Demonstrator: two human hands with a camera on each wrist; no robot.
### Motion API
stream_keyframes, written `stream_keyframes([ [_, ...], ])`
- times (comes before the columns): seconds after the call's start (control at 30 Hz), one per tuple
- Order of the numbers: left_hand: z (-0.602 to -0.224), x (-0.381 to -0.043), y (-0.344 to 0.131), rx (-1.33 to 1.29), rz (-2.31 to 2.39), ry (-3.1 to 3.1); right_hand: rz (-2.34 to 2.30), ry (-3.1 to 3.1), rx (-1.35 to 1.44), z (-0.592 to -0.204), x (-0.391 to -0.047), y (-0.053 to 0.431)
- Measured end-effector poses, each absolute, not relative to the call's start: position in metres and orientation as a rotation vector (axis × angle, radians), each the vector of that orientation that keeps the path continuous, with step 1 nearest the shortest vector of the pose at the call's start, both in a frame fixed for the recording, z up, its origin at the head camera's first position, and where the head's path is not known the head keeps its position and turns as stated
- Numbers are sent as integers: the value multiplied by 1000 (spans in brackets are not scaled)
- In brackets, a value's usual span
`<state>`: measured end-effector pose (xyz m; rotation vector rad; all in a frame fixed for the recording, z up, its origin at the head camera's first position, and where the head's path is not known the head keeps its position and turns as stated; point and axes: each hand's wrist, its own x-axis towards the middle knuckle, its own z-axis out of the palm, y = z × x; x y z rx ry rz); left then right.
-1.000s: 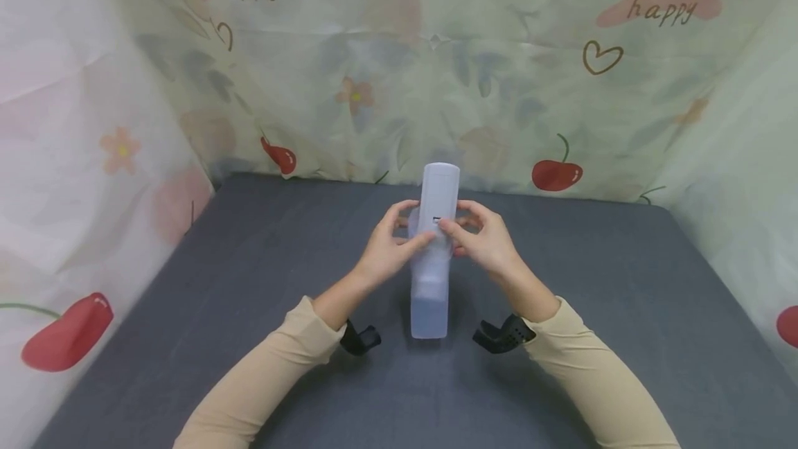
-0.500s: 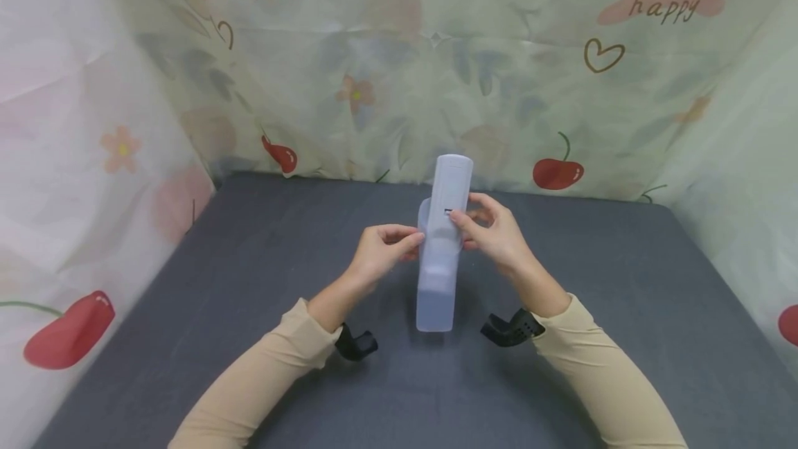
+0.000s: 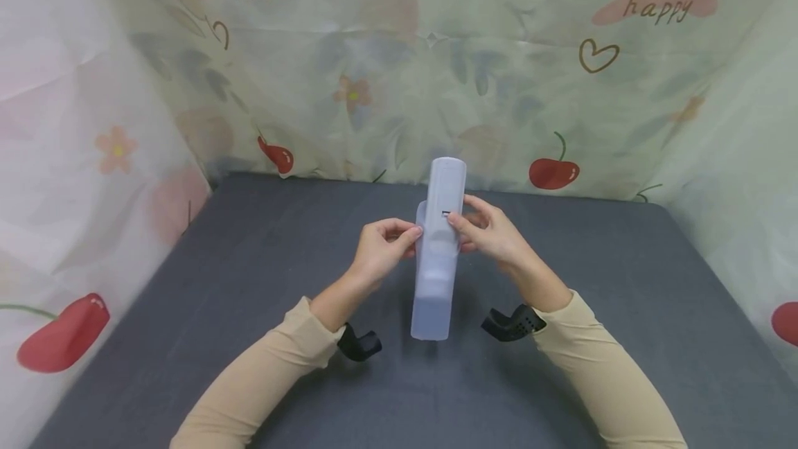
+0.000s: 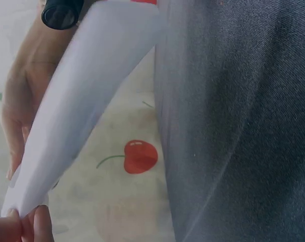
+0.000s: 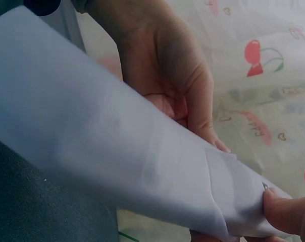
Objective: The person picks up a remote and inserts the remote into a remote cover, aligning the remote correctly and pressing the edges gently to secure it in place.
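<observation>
A long white plastic case [image 3: 446,186] stands near the middle in the head view, leaning slightly, with a small dark slot on its face. Its lower part [image 3: 431,317] looks bluish and translucent, and a paler side piece juts out on the left. My left hand [image 3: 380,249] pinches that left edge between thumb and fingers. From the right, my right hand [image 3: 499,235] grips the case, its thumb on the face just beside the slot. In both wrist views the smooth case [image 4: 82,96] slants across the picture. What it is exactly, I cannot tell.
A dark grey cloth-covered table [image 3: 280,241] lies below. Behind and at both sides hang printed curtains [image 3: 399,61] with cherries and flowers. Black straps [image 3: 511,324] are worn at both wrists, under beige sleeves [image 3: 274,366].
My left thumb has left the front face, and that hand now pinches the left edge. The white case has shifted slightly right and tilted a little. My right hand has kept its grip.
</observation>
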<state>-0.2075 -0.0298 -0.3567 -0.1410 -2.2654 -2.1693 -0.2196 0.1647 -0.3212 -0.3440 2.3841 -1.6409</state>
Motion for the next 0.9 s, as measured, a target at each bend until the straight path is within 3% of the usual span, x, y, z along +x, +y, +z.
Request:
stream_keyframes([
  [0.9, -351, -208, -25, -111, -2272, -2145, -1580, 2248, -407, -325, -222, 169],
])
